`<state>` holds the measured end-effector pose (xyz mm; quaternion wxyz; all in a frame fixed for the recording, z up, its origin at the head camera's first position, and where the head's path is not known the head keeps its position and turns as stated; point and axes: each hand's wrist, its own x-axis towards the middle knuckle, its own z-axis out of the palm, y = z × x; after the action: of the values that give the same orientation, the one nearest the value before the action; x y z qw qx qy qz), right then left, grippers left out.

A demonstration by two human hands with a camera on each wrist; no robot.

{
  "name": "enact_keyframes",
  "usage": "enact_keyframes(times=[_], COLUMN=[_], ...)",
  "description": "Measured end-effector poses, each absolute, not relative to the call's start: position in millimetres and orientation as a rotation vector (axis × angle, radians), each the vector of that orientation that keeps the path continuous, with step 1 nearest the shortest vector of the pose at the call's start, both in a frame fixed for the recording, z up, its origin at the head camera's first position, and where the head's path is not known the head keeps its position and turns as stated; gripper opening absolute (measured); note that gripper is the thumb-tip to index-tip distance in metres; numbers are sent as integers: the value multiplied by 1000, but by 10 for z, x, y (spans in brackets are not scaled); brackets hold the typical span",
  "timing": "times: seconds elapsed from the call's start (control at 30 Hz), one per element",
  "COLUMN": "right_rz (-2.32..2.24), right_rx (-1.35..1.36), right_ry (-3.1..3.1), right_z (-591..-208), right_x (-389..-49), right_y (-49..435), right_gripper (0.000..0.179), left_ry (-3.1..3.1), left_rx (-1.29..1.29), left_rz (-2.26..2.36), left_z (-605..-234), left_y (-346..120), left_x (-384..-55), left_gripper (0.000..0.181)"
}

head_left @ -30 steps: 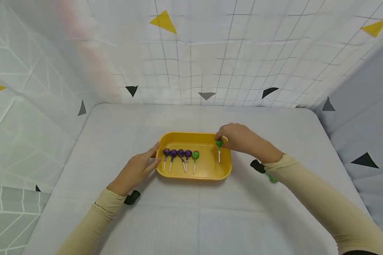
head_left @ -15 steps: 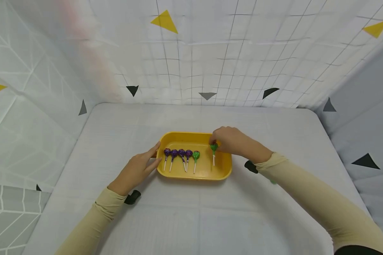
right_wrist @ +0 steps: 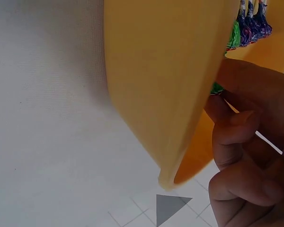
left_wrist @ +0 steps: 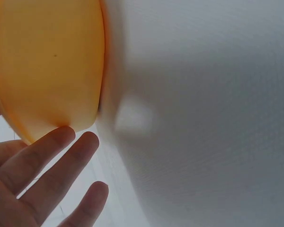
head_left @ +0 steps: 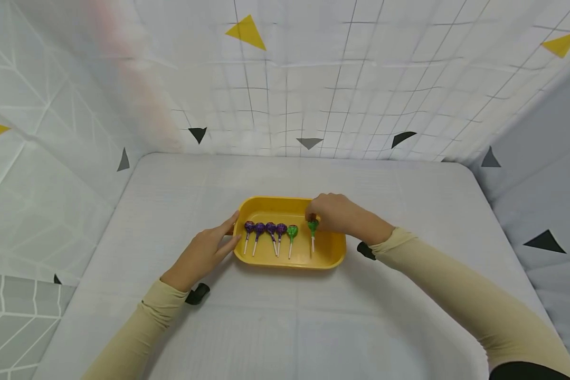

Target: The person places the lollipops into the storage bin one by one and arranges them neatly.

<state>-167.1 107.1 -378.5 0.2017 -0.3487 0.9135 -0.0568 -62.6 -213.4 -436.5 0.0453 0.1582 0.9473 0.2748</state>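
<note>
A yellow tray holds a row of purple-wrapped lollipops and a green-wrapped lollipop, their white sticks toward the near side. My right hand reaches over the tray's right part and pinches a second green lollipop by its head, stick pointing down toward me. In the right wrist view, curled fingers hide most of that lollipop behind the tray wall. My left hand rests against the tray's left end; its fairly straight fingers touch the outer wall.
The tray stands on a table with a white cover. A white gridded curtain rises behind, with more hanging sheets at both sides. Dark wrist-worn devices show beneath the left sleeve and the right sleeve.
My right hand has moved left and a little nearer, carrying the green lollipop closer to the row. The right sleeve now covers a green lollipop seen earlier on the table. My left hand stays put.
</note>
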Motion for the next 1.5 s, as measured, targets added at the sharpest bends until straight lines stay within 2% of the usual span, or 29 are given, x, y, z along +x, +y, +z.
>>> enact_keyframes(times=[0.27, 1.5], right_rz=[-163, -154], right_rx=[-1055, -1148], right_ry=[2562, 2556], right_z=[-3894, -4043], right_x=[-1687, -1646], right_y=[1024, 880], right_gripper=[7, 10], left_ry=[2897, 2915], left_rx=[483, 498], left_rz=[832, 836], left_z=[-4370, -4385], left_y=[-2139, -2126], left_x=[-620, -606], left_gripper=[64, 64])
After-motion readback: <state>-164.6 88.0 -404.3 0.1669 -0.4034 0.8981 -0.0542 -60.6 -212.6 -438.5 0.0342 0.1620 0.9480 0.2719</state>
